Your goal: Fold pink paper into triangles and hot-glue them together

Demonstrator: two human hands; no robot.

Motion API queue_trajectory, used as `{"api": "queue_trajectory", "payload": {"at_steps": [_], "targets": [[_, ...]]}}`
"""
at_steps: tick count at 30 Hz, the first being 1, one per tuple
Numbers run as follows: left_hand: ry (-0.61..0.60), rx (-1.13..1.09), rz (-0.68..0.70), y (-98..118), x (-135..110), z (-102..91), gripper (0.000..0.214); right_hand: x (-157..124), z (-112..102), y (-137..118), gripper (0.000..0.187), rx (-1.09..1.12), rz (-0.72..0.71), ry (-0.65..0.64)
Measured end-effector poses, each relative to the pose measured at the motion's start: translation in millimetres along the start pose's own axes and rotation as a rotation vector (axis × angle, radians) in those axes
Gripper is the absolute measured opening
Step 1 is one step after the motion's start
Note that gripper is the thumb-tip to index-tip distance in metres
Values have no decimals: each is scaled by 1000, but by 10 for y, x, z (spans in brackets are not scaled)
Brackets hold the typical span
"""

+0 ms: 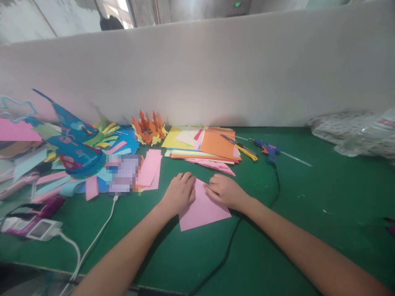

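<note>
Head cam, aimed fwd/down, close over table (308,213)

The paper sheet (202,207) is plain pink, on a dark green surface (324,205). The paper stack (217,144) shows orange on top, with yellow, white and pink layers. The glue gun (269,151) is blue and its cord (228,246) black.

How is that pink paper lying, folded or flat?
Pink paper lies flat where visible; left hand and right hand hide its top.
</note>
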State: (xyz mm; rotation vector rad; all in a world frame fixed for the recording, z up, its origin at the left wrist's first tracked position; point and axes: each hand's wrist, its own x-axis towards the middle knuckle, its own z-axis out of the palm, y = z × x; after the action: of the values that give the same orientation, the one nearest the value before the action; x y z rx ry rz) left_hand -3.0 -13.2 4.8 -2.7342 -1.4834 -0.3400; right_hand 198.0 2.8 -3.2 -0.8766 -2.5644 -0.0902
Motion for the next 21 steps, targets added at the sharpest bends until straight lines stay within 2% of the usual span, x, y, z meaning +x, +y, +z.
{"api": "queue_trajectory", "payload": {"at_steps": [8,12,15,18,21], "targets": [[-9,-81,112,-58,21,-12,26,-43,-31,68,40,52,-95,-39],[-18,-119,113,-71,15,-37,21,-30,-29,41,31,67,-58,-89],[-16,-182,105,-100,-7,-56,16,10,-15,1,32,10,0,-192],[-11,-275,87,-128,-34,-74,35,55,10,-36,36,-37,35,-292],[-37,-357,27,-144,-46,-89,54,103,42,-60,43,-33,69,-331]]}}
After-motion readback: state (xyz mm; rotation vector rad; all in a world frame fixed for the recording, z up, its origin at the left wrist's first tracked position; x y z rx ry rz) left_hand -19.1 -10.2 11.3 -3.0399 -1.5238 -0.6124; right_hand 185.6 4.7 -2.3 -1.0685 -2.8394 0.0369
